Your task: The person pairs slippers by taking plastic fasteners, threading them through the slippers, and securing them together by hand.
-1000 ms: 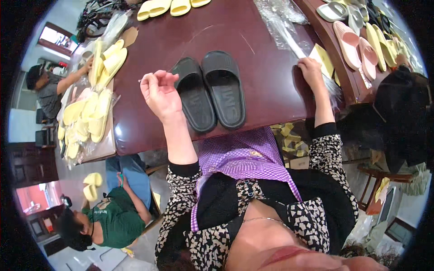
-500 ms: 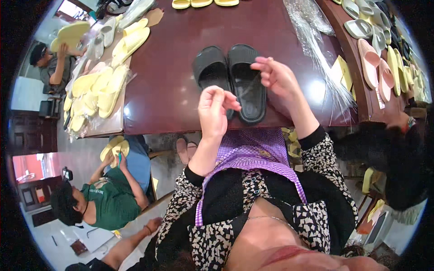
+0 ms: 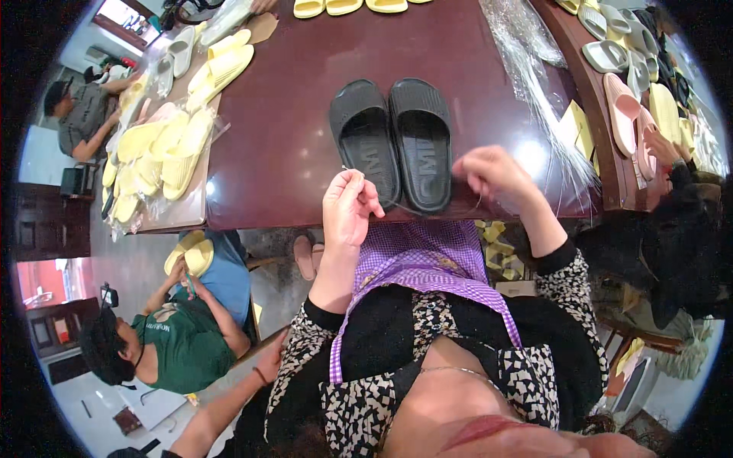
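Observation:
A pair of black slide slippers (image 3: pixel 424 145) lies side by side on the dark red table, open toes facing away from me. My left hand (image 3: pixel 351 210) is over the heel of the left slipper, its thumb and index finger pinched on a thin pale strand (image 3: pixel 346 168). To the right of the right slipper, my right hand (image 3: pixel 500 177) is closed and somewhat blurred. A fine strand shows below its fingers and seems to run across toward my left hand. Neither hand is plainly touching the slippers.
A bundle of clear plastic strands (image 3: pixel 538 91) lies on the table's right, beside a yellow card (image 3: pixel 578 133). Yellow slippers (image 3: pixel 183 153) are heaped at left; pink slippers (image 3: pixel 622 111) and grey ones stand at right. A person in green (image 3: pixel 187 336) holds yellow slippers; others work nearby.
My hands have moved apart: the left slightly left and down, the right away from the slipper, rightward and down. The fingers of the right hand have curled in. The black slippers lie almost unchanged.

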Action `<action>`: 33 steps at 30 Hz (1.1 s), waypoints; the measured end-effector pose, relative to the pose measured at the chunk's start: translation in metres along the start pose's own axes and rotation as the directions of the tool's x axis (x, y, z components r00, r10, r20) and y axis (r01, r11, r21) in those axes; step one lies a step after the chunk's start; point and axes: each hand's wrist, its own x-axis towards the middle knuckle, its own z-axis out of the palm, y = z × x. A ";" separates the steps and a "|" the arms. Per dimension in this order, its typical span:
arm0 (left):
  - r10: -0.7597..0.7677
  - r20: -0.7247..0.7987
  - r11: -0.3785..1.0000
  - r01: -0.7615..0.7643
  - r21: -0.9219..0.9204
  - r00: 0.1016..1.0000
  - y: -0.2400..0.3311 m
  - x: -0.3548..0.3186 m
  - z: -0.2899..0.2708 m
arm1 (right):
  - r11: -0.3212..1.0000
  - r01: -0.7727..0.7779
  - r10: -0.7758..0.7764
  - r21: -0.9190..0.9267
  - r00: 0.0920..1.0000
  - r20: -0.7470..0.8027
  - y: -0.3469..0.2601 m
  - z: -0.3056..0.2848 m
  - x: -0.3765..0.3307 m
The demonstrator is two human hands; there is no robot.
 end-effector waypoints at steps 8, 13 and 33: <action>-0.058 0.002 0.996 0.057 0.071 0.998 0.003 0.008 -0.002 | 0.944 -0.315 0.331 -0.103 0.896 0.295 -0.006 0.009 0.021; -0.086 0.022 0.994 0.084 0.068 0.996 0.002 0.026 -0.002 | 0.942 -0.334 0.328 -0.014 0.914 0.240 -0.021 0.014 0.060; -0.063 0.006 0.996 0.064 -0.067 0.998 -0.018 0.068 0.015 | 0.936 0.332 -0.337 -0.119 0.941 -0.022 0.006 0.039 0.030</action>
